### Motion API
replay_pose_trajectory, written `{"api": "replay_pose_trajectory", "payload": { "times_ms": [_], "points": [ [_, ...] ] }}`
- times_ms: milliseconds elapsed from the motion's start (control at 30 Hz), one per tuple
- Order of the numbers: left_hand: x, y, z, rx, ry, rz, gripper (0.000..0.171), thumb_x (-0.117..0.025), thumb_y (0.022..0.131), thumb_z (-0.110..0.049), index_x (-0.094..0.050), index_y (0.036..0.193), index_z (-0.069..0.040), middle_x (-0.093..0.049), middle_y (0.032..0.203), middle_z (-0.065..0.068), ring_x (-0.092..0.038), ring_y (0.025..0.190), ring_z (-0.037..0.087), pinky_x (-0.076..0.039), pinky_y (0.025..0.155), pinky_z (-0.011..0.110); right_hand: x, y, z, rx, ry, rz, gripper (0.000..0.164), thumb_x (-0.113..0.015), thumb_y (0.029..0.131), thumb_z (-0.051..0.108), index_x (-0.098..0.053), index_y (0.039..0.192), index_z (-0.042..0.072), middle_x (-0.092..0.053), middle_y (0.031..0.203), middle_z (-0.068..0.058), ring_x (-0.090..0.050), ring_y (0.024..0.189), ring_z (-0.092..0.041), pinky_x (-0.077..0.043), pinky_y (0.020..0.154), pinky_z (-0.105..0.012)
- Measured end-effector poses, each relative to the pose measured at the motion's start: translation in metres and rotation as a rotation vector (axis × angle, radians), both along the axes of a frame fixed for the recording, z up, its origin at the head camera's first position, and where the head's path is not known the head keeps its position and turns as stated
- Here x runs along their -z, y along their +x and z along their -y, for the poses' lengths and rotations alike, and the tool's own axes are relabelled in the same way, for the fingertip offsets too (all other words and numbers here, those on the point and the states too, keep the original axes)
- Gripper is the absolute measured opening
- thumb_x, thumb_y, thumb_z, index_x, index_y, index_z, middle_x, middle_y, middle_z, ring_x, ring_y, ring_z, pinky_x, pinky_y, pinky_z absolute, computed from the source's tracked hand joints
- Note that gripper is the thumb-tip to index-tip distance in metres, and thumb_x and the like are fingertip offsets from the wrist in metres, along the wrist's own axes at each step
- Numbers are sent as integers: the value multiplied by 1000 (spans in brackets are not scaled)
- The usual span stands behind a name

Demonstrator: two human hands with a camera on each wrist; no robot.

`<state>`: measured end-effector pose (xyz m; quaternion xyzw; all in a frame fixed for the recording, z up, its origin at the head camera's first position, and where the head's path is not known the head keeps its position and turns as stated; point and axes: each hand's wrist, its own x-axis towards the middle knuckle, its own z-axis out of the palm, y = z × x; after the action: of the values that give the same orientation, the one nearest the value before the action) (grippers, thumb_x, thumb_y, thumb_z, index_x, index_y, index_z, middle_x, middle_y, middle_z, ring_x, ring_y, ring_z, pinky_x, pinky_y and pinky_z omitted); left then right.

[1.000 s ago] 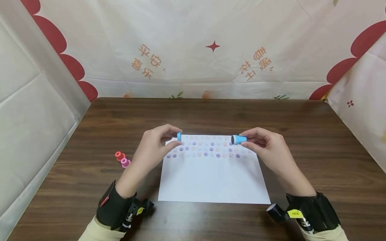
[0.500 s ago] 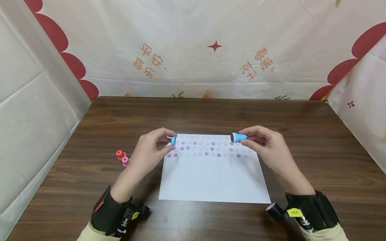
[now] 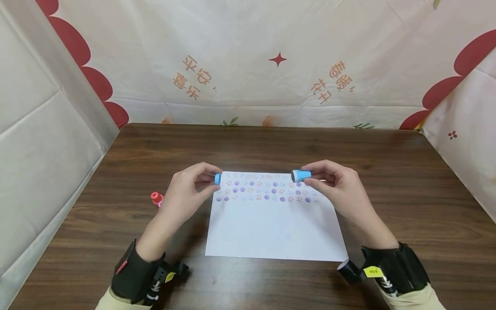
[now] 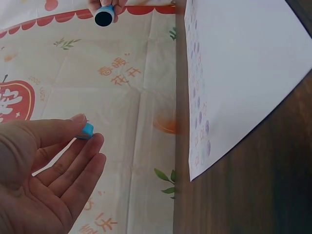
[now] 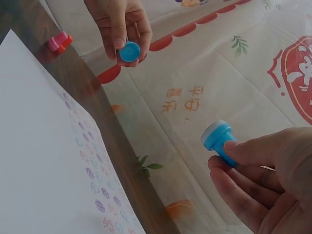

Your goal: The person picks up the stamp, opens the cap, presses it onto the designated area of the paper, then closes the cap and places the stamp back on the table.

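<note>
My left hand (image 3: 187, 187) pinches a small blue cap (image 3: 218, 179) between thumb and fingers over the paper's far left corner. In the right wrist view the cap (image 5: 129, 51) shows its round face. Opposite, my right hand (image 3: 339, 183) holds a blue stamp (image 3: 300, 175) by its handle, its wide end pointing left. The stamp (image 5: 219, 139) is gripped by thumb and fingertips in the right wrist view. Cap and stamp are well apart, both held above the white paper (image 3: 275, 232). Rows of purple, red and blue prints (image 3: 267, 189) cover the sheet's far part.
A red stamp (image 3: 156, 197) and a pink stamp (image 5: 58, 41) stand close together on the wooden table (image 3: 116, 241), left of the paper; my left hand partly hides the pink one in the head view. A patterned cloth (image 3: 240, 77) hangs behind the table's far edge.
My left hand has drawn left with the cap, away from the stamp, and now covers most of the pink stamp. The right hand, still holding the blue stamp, has shifted slightly left.
</note>
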<state>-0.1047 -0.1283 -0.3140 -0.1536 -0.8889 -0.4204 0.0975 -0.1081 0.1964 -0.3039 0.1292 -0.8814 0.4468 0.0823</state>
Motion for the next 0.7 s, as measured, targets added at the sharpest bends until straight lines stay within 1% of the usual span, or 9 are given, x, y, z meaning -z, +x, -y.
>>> {"api": "replay_pose_trajectory", "payload": {
  "times_ms": [100, 267, 500, 700],
  "points": [
    [-2, 1, 2, 0, 4, 4, 32, -79, 76, -4, -67, 105, -8, -70, 102, 9, -67, 88, 17, -60, 83, 41, -1, -1, 5, 4, -2, 7, 25, -73, 83, 9, -70, 108, 9, -71, 102, -10, -64, 82, -10, -52, 71, -4],
    [-4, 1, 4, -4, 4, 10, 33, -79, 76, -5, -67, 106, -8, -70, 103, 9, -67, 89, 17, -60, 83, 41, -1, -5, 12, -23, 3, -29, 26, -74, 81, 4, -69, 106, 6, -72, 101, -11, -65, 81, -11, -52, 72, -3],
    [-5, 2, 6, -1, 18, 5, 33, -78, 77, -4, -66, 107, -5, -70, 104, 10, -67, 90, 18, -60, 84, 42, -1, -8, 23, -103, -24, -93, 27, -73, 81, 2, -69, 108, 3, -72, 102, -15, -67, 82, -17, -52, 72, -4],
    [-6, 2, 6, -2, 21, 10, 33, -78, 77, -4, -66, 108, -5, -70, 105, 10, -67, 90, 18, -60, 84, 42, -1, -10, 36, -147, -19, -107, 28, -73, 82, 5, -71, 109, 6, -73, 103, -12, -67, 82, -17, -54, 71, -6]
  ]
}}
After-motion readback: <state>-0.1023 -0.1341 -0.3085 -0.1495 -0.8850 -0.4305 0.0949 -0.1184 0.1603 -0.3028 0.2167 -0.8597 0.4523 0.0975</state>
